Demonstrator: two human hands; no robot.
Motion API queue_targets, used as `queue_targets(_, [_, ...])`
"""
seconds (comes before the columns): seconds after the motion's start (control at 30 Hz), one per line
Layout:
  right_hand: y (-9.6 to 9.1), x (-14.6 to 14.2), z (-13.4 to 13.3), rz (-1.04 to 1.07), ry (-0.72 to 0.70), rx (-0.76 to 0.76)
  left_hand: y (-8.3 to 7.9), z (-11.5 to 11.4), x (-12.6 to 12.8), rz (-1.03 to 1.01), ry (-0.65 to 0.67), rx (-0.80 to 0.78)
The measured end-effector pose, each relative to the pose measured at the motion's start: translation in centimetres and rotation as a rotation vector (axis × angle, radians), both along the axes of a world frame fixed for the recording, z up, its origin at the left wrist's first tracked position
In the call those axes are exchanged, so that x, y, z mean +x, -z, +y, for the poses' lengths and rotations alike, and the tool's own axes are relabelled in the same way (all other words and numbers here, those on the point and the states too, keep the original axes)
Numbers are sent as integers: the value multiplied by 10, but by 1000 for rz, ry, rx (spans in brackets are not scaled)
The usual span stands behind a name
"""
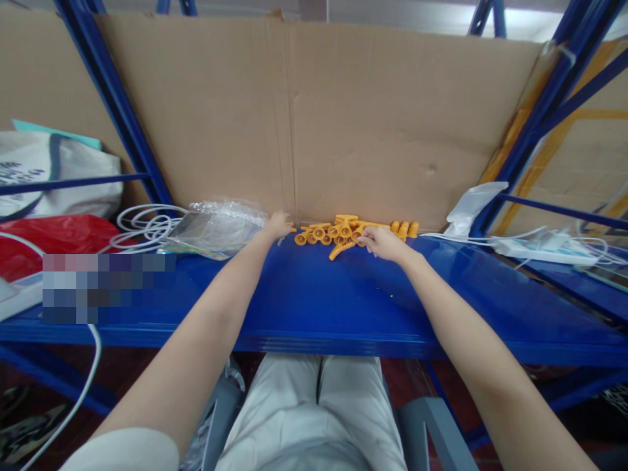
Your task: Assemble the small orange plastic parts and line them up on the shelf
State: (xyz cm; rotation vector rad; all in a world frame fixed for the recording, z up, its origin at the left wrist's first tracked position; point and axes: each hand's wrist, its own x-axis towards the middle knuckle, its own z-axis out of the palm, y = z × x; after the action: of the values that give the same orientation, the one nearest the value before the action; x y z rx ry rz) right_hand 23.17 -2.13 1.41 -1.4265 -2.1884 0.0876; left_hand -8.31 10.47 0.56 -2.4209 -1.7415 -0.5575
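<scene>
A heap of small orange plastic parts (343, 232) lies at the back of the blue shelf (314, 307), against a cardboard sheet. My left hand (278, 226) reaches to the heap's left end, fingers curled, touching or pinching a part there. My right hand (383, 243) rests on the heap's right side with its fingers closed around one of the orange parts. Several more orange parts (405, 229) stand in a row just right of that hand.
Clear plastic bags (216, 226) and coiled white cable (144, 229) lie left of the heap. Farther left sit a red bag (53, 239) and a white bag (53, 173). A white power strip (534, 247) and plastic wrap (473, 206) are at right. Blue uprights flank the cardboard (343, 118).
</scene>
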Motion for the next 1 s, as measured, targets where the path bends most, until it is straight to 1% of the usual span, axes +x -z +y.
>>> queue_targets(0.03, [0,0,0,0,-5,5,-4,-3,4,-63,-70,31])
queue_targets(0.07, [1,0,1,0,-12,11,-9,-8,10,-124,-97,78])
queue_targets(0.1, [1,0,1,1,-21,19,-13,-13,16,-173,-91,118])
queue_targets(0.17, [1,0,1,5,-30,30,-21,-25,31,-234,-36,169])
queue_targets(0.23, [0,-1,0,17,-33,37,-28,-38,48,-262,60,191])
queue_targets(0.3, [-1,-2,-2,45,-36,44,-32,-52,63,-257,181,134])
queue_targets(0.4, [-2,-3,-3,147,-67,49,-35,-75,84,-156,370,-64])
queue_targets(0.43, [-2,-3,-3,197,-86,48,-35,-83,90,-106,407,-98])
queue_targets(0.5, [-2,-2,-1,310,-131,44,-35,-98,100,-9,436,-123])
queue_targets(0.6, [-2,-1,3,445,-180,17,-37,-116,108,73,422,-140])
queue_targets(0.67, [-2,-1,3,488,-186,-10,-40,-125,108,102,366,-127])
queue_targets(0.77, [-3,-3,2,508,-198,-38,-49,-136,103,128,292,-137])
queue_targets(0.87, [-3,-5,0,488,-224,-38,-54,-143,93,121,235,-109])
queue_targets(0.93, [-2,-6,0,460,-224,-26,-52,-144,86,85,208,-62])
queue_targets(1.0, [0,-7,0,433,-217,-19,-45,-140,81,23,202,10])
